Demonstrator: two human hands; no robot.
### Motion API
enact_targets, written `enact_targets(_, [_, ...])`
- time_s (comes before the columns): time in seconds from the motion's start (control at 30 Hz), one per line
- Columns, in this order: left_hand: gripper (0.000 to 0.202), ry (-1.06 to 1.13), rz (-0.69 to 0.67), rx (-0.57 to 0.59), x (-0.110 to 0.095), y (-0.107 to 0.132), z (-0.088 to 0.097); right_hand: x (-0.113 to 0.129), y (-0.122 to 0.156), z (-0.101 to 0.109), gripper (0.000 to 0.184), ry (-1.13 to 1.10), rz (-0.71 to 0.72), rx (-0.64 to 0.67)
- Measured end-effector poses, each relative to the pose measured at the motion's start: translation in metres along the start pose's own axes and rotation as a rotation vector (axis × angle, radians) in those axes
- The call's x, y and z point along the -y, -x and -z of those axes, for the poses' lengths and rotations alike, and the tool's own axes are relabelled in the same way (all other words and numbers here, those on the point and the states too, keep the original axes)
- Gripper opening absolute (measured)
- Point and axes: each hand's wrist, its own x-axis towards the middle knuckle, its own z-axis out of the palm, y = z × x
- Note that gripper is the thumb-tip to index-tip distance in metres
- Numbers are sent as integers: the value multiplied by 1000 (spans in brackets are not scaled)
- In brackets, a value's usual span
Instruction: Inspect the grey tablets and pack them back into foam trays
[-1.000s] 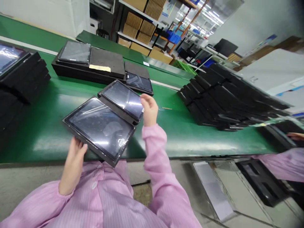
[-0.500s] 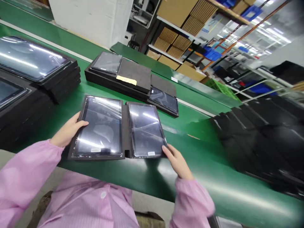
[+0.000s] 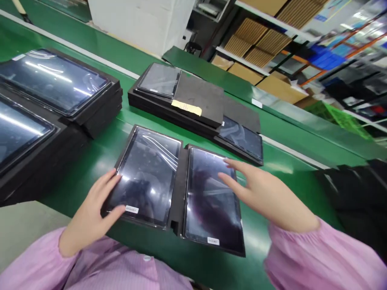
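A black foam tray (image 3: 179,192) lies flat on the green belt (image 3: 281,169) in front of me, with two glossy tablet screens side by side in it. My left hand (image 3: 92,211) grips the tray's near left corner, thumb on the left screen (image 3: 148,176). My right hand (image 3: 266,193) hovers with its fingers spread over the right screen (image 3: 211,199) and holds nothing.
Stacks of black trays with screens (image 3: 45,100) stand at the left. Behind lies another tray stack (image 3: 181,94) with a foam sheet and a yellow label, and one more screen (image 3: 242,139). Dark trays (image 3: 356,193) sit at the right. Shelves with cardboard boxes (image 3: 256,28) are at the back.
The tray went from tilted in my hands to flat on the belt. My right hand let go of its right edge and moved over the right screen; my left hand shifted to the near corner.
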Motion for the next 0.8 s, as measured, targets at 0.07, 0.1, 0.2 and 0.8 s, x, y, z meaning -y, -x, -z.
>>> enact_targets(0.07, [68,-118,-218,43,0,11,5,26,-37,-4,52,-87,285,-14])
enact_targets(0.1, [68,-158,-287,56,0,13,8,39,-55,-9,50,-116,387,-18])
enact_targets(0.2, [62,-214,-364,54,2,9,19,67,-96,-36,48,-143,508,-73])
enact_targets(0.8, [8,-122,-14,17,-10,1,34,50,-125,-68,25,-643,196,-426])
